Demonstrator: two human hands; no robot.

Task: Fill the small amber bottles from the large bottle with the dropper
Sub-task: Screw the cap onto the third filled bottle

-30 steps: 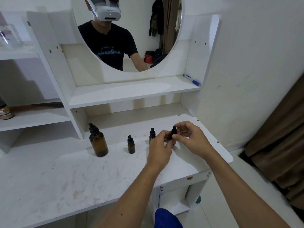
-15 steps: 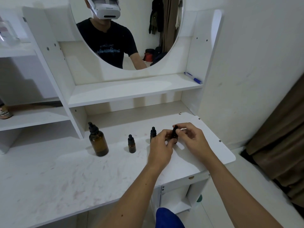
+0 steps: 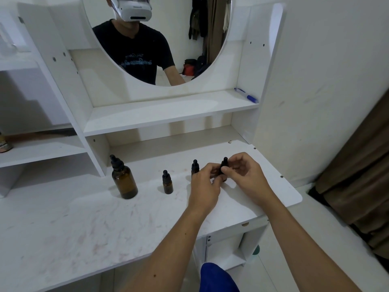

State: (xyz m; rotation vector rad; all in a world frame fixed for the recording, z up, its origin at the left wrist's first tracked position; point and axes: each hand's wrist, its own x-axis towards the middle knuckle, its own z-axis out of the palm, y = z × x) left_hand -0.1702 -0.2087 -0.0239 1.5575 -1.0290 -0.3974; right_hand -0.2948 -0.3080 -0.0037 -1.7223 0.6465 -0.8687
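Amber glass, the rightmost small bottle (image 3: 223,168) stays low over the tabletop (image 3: 84,218), left hand (image 3: 205,186) gripping its body and right hand (image 3: 245,172) pinching its dropper cap. Little has shifted over the last second, so uncapping seems underway; the large bottle (image 3: 124,179) stands capped, well left.

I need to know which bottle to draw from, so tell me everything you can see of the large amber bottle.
The large amber bottle stands upright on the white tabletop, leftmost in the row and apart from the small bottles. Its round body looks like dark brown glass, with a black dropper cap and rubber bulb still on. Neither hand touches it. Its fill level cannot be read.
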